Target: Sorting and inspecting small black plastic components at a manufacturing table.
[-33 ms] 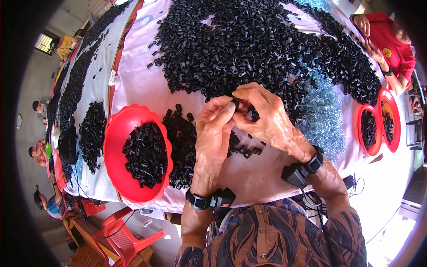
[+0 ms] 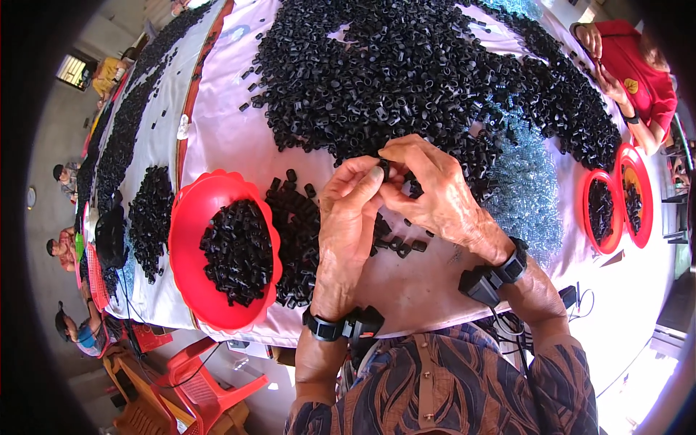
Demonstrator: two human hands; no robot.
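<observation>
My left hand (image 2: pixel 346 210) and my right hand (image 2: pixel 438 190) meet over the near side of the cloth-covered table. Both are closed, thumbs and fingers pinching one small black plastic piece (image 2: pixel 384 168) between them; fingertips partly cover it. Just beyond them spreads a big heap of small, hollow black plastic pieces (image 2: pixel 377 80), some shaped like rings or short caps. Left of my left hand, a red scalloped bowl (image 2: pixel 190 250) holds many short black cylinders (image 2: pixel 235 254). More of these cylinders (image 2: pixel 296 217) lie between the bowl and my left wrist.
A mound of shiny pale-blue bits (image 2: pixel 523 199), too fine to make out, lies right of my hands. Two red bowls (image 2: pixel 589 210) stand far right, near a person in red (image 2: pixel 638 80). A red plastic chair (image 2: pixel 210 384) is at lower left; cables hang by the table edge.
</observation>
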